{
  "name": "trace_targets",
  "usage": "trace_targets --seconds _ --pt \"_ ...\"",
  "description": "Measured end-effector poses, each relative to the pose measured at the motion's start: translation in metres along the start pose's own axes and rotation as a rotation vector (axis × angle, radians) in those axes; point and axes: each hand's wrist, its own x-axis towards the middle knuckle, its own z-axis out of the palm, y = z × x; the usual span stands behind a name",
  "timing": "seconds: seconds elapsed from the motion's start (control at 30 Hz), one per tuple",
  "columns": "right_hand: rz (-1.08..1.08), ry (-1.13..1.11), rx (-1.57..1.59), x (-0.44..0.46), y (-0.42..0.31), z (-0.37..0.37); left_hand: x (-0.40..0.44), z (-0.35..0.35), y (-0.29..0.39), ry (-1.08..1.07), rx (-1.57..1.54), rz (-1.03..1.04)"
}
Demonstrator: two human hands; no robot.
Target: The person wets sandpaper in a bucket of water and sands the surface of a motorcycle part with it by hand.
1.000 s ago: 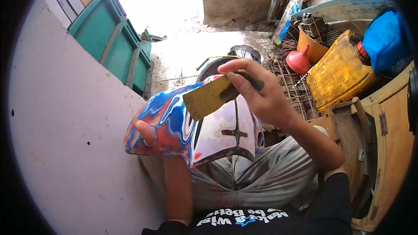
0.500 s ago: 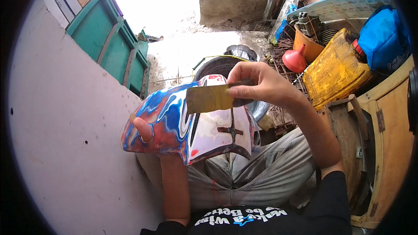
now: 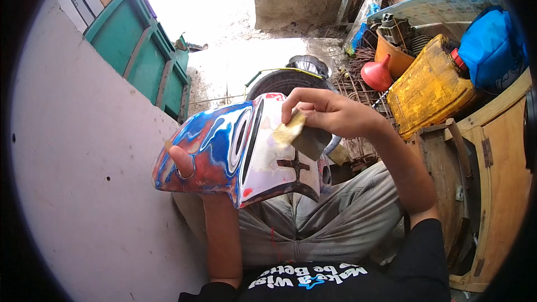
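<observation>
A motorcycle body panel (image 3: 215, 170), its paint sanded through in patches of blue, red and white, lies across above my lap. My left hand (image 3: 181, 161) supports it from beneath, the thumb poking up through a round hole; the other fingers are hidden under the panel. Over the white part of the panel, my right hand (image 3: 330, 112) pinches a piece of sandpaper (image 3: 312, 143). The sandpaper is bent, with a yellowish face at its left and a dark grey face at its lower right. Whether it touches the panel I cannot tell.
Behind the panel stands a black bucket (image 3: 279, 80). At right are a red funnel (image 3: 376, 74), a dirty yellow jerrycan (image 3: 430, 86), a blue bag (image 3: 492, 47) and a wooden frame (image 3: 506, 173). A pale wall (image 3: 84, 162) rises close at left, beside a green panel (image 3: 126, 36).
My right hand has turned the sandpaper from flat and facing me to bent and tilted downward. The panel has shifted very slightly left and up.
</observation>
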Motion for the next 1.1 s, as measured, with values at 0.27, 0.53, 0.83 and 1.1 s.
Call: trace_targets --seconds 0.27,0.53,0.83,1.1 --pt "-0.077 0.111 0.102 0.001 0.004 0.003 -0.002 0.007 0.001 0.124 0.206 0.062" --pt "-0.057 0.198 0.19 -0.002 -0.013 0.015 -0.001 0.01 -0.002 0.178 0.052 0.037" --pt "-0.105 0.273 -0.185 0.005 -0.002 0.015 -0.002 0.009 -0.002 0.165 0.165 0.042" --pt "-0.086 0.386 -0.259 0.003 -0.007 0.023 -0.003 0.009 0.001 0.128 0.353 0.047"
